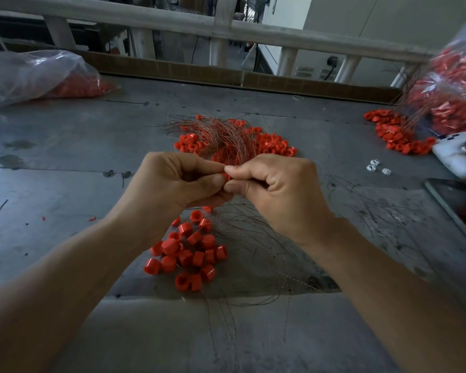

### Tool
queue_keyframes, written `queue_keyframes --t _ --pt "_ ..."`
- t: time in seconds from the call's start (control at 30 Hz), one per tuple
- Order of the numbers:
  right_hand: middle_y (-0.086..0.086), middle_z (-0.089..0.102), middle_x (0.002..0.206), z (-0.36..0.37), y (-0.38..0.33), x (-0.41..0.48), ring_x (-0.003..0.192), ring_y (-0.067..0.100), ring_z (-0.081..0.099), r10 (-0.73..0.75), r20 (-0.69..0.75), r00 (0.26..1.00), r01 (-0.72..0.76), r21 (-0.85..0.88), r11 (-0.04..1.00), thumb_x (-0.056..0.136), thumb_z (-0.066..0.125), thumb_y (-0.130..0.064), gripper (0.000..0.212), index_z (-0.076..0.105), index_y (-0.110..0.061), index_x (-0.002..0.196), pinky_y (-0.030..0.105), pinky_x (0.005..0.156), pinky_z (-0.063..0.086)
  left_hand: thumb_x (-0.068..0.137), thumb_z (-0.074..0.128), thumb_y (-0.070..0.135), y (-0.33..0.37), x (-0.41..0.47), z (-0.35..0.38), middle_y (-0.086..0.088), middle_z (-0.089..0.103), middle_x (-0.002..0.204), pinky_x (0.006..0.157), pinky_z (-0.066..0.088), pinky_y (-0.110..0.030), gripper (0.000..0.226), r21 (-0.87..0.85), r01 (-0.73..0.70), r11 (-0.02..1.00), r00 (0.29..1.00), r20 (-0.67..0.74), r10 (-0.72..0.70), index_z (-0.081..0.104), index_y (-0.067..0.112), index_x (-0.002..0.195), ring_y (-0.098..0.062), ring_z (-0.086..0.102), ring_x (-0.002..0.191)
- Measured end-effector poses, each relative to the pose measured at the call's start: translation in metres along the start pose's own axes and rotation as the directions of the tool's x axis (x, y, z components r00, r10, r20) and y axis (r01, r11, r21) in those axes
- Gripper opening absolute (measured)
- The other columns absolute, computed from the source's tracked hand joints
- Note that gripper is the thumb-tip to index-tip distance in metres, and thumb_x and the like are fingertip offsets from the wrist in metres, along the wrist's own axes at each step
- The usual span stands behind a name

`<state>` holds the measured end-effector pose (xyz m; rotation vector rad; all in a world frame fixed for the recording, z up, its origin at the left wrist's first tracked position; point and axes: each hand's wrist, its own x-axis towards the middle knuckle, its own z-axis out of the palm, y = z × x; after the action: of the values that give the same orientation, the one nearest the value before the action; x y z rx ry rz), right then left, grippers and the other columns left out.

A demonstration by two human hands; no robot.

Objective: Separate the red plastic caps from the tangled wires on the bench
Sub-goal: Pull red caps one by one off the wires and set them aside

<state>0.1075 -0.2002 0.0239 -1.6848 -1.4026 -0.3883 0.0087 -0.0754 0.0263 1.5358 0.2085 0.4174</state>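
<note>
Clear plastic, a bag point(38, 76) of red pieces, is lying far out to the left of the fingers on the grey bench point(65, 157). Nearer in, the left hand point(178, 181) is curling its fingers point(199, 164) and thumb onto a small red cap point(228, 175), which is sitting right at the fingertips where both hands are meeting. The right hand point(275, 189) is pinching the same cap from the other side; any wire in it is too fine to make out, and its long axis is hidden. Both hands are equally near, so the parting pull is likely running sideways. Beyond the fingertips, tangled wires point(226, 135) are heaped over more caps; below the wrists, freed caps point(191, 251) are gathering, with loose wires point(253, 251) trailing to their right. Far right, a second bag point(452, 90) is spilling caps.
</note>
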Motion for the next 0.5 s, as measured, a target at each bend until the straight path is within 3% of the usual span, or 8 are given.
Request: queue_keyframes --t 0.13,0.27,0.4,0.5 --pt "0.013 0.071 0.074 0.001 -0.001 0.0 0.071 0.014 0.066 -0.042 -0.002 0.999 0.042 -0.039 0.998 0.067 0.072 -0.005 0.018 0.07 0.004 0.082 0.013 0.07 0.051 0.059 0.063 0.01 0.0 -0.001 -0.001 -0.009 0.072 0.071 0.057 0.053 -0.017 0.017 0.009 0.008 1.0 1.0 0.003 -0.008 0.072 0.017 0.072 -0.018 0.07 0.065" --pt "0.008 0.07 0.078 -0.004 -0.003 0.002 0.082 0.011 0.062 0.015 0.037 0.999 -0.017 0.053 0.998 0.066 0.073 -0.009 0.022 0.07 0.002 0.085 0.015 0.071 0.052 0.059 0.063 0.012 0.002 0.001 -0.005 -0.009 0.072 0.069 0.057 0.054 -0.017 0.017 -0.043 0.06 0.997 0.995 0.088 -0.056 0.075 0.017 0.069 -0.017 0.07 0.064" --pt "-0.013 0.061 0.079 -0.01 -0.002 0.005 0.078 0.002 0.061 0.156 0.211 0.965 -0.197 0.19 0.962 0.067 0.074 -0.017 0.036 0.067 -0.008 0.101 0.013 0.07 0.049 0.056 0.066 0.014 0.004 0.002 -0.011 -0.012 0.071 0.072 0.055 0.055 -0.02 0.023 -0.092 0.137 0.986 0.964 0.241 -0.112 0.075 0.019 0.077 -0.02 0.07 0.065" --pt "-0.014 0.054 0.081 -0.013 -0.002 0.006 0.077 -0.003 0.054 0.149 0.352 0.924 -0.225 0.186 0.956 0.072 0.07 -0.02 0.036 0.065 -0.014 0.107 0.011 0.07 0.042 0.058 0.07 0.014 0.004 0.002 -0.015 -0.015 0.07 0.072 0.053 0.054 -0.02 0.025 -0.129 0.189 0.973 0.938 0.316 -0.141 0.074 0.018 0.082 -0.021 0.07 0.063"
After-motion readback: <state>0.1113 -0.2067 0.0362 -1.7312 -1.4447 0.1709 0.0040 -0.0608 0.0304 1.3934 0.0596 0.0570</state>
